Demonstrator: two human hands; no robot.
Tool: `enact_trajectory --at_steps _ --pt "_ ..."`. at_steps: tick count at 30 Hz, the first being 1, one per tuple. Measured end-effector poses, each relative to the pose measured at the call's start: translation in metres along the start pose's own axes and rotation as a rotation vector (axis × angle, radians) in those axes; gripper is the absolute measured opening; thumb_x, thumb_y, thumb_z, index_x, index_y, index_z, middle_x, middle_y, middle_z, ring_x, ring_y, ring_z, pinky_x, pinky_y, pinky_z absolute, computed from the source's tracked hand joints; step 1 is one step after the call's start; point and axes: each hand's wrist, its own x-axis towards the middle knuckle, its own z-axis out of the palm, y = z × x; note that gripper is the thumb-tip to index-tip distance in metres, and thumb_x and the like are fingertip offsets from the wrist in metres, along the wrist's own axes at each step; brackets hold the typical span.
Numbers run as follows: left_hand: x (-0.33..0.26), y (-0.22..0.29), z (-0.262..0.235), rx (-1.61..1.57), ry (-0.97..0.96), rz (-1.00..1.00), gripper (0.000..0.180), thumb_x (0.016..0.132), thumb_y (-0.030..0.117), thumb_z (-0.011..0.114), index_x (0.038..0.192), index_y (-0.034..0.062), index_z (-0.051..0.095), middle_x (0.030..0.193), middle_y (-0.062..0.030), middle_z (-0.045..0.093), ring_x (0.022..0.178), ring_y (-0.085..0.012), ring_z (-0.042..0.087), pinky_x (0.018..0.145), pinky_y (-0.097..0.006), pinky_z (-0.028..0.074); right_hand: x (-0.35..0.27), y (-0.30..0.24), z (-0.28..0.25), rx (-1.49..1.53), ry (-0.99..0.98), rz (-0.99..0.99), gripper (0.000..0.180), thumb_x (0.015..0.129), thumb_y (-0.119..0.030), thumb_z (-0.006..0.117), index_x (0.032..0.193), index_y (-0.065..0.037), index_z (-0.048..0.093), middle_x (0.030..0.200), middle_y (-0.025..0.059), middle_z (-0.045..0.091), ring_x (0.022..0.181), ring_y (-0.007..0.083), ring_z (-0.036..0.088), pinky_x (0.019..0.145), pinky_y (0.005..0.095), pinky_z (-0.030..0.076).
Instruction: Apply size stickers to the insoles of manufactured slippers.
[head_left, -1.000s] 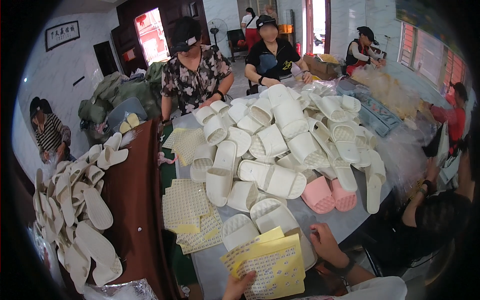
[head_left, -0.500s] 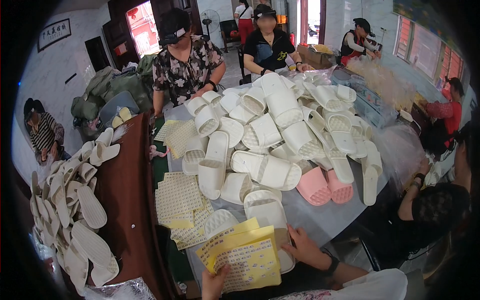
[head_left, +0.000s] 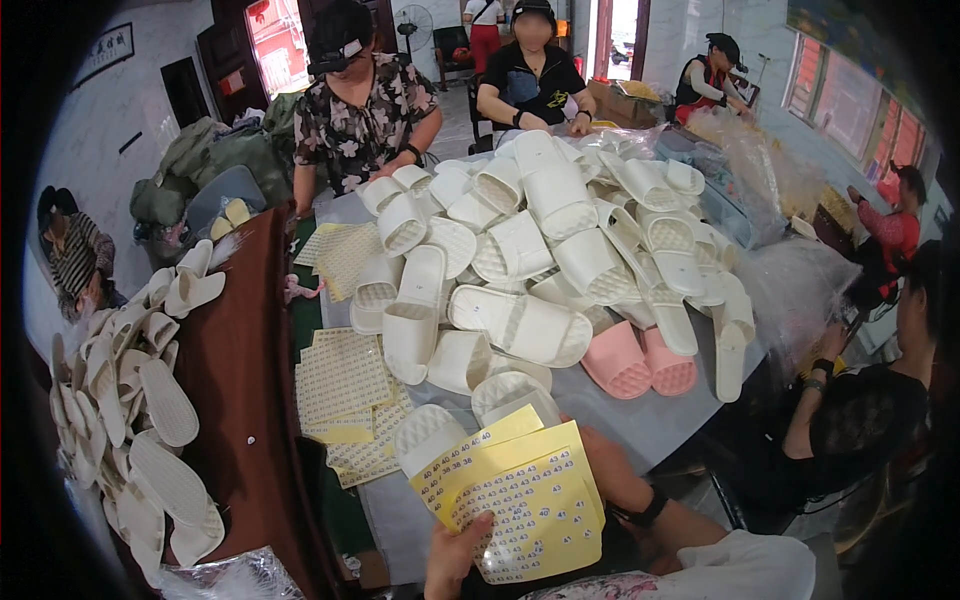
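My left hand pinches a fan of yellow sticker sheets by their lower left edge, thumb on top. Small round printed labels cover the sheets, with some gaps and scattered labels on the right side. My right hand is behind the sheets' right edge; its fingers are hidden, so whether it holds anything does not show. Just beyond the sheets lies a white slipper, its near part covered by them. Another white slipper rests beside it on the left, sole partly showing.
A large heap of white slippers covers the grey table, with pink slippers at its near right. More sticker sheets lie at the left. A brown-covered table bears more slippers. Several people work around; one person sits close right.
The sheets in my left hand have moved up and right, now covering more of the near slipper. My right hand, seen at that slipper before, has its fingers hidden behind the sheets.
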Motion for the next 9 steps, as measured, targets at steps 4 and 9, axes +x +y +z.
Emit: enact_trajectory --at_steps 4,9 --pt "0.010 -0.015 0.001 0.003 0.018 -0.030 0.029 0.078 0.002 0.062 0.105 -0.0054 0.051 0.090 -0.0121 0.062 0.075 -0.0170 0.061 0.066 -0.027 0.050 -0.004 0.008 0.010 0.032 -0.012 -0.014 0.049 0.084 -0.024 0.049 0.130 -0.014 0.034 0.100 0.0163 0.054 0.078 0.0371 0.058 0.063 0.0416 0.047" --pt "0.007 -0.013 0.001 0.059 0.028 -0.036 0.032 0.078 0.003 0.062 0.107 -0.0050 0.050 0.093 -0.0140 0.061 0.077 -0.0176 0.061 0.066 -0.026 0.050 0.003 0.010 0.001 0.408 -0.181 0.072 0.066 0.082 -0.038 0.051 0.137 -0.015 0.022 0.119 0.0225 0.046 0.094 0.0402 0.055 0.076 0.0437 0.046"
